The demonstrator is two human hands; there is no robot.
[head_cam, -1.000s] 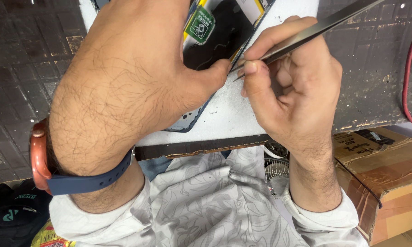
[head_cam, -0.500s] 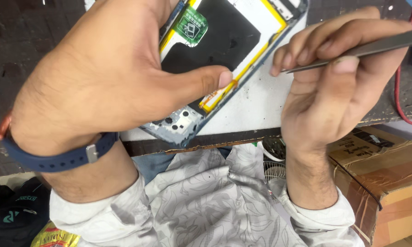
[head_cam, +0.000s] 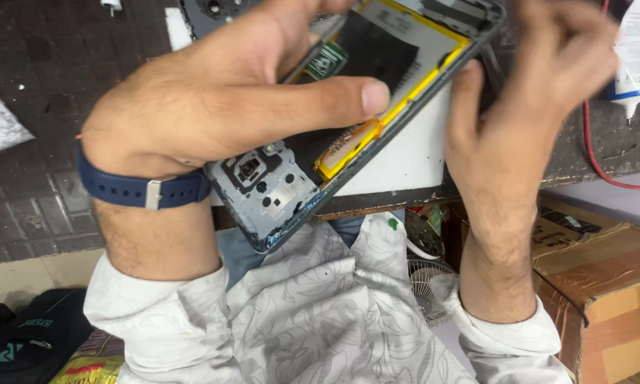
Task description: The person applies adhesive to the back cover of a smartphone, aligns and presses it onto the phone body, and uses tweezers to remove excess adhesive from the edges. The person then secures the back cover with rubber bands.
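Holding an opened phone (head_cam: 320, 142) with its back cover off, the left hand (head_cam: 213, 107) has a closed grip on the body in the upper middle of the frame, thumb laid across the black battery (head_cam: 384, 53), fingers hidden behind. The phone is tilted, its lower corner hanging out over the near edge of the table (head_cam: 21, 185), above a white sheet (head_cam: 405, 160) lying there. The right hand (head_cam: 526, 92), upper right, is blurred; its fingers are curled loosely beside the phone's right edge, one fingertip seeming to touch the frame, and I cannot tell whether it holds any tool.

The step in hand looks like work inside the open phone, around the battery and its yellow-edged bay (head_cam: 348, 146). Any next move there would call for a steady hold from the left hand and careful pressure near the green circuit piece (head_cam: 325, 62) and the camera module (head_cam: 250, 171).

As for containers: a cardboard box (head_cam: 604, 277) stands at lower right, flaps partly shut, contents not visible. A white glue bottle (head_cam: 636, 50) sits at the upper right corner beside a red wire (head_cam: 597, 167). A dark bag (head_cam: 28, 341) lies at lower left
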